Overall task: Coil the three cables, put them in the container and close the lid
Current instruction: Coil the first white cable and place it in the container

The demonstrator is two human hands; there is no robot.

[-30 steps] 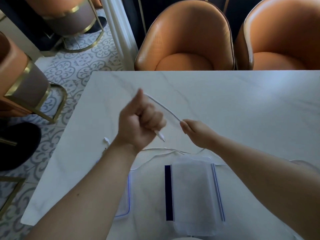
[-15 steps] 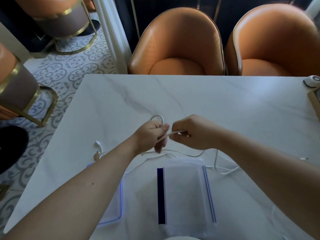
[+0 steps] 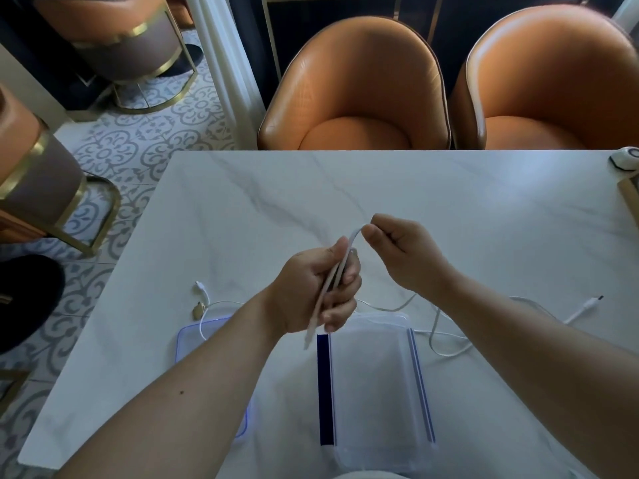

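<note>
Left hand (image 3: 316, 292) grips folded white cable (image 3: 333, 281); right hand (image 3: 403, 257) pinches its bend, above the container (image 3: 375, 392) at the tabletop's (image 3: 449, 202) near edge.

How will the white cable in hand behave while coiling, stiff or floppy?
Probably floppy: the white cable bends tightly between left hand and right hand. Likely light; a fingertip pinch lifts it. Loops may spring open, since slack on the table lies in wide curves.

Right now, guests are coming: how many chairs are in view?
4 chairs: two across the table, one at its left edge, one farther back left. More may be out of frame.
</note>
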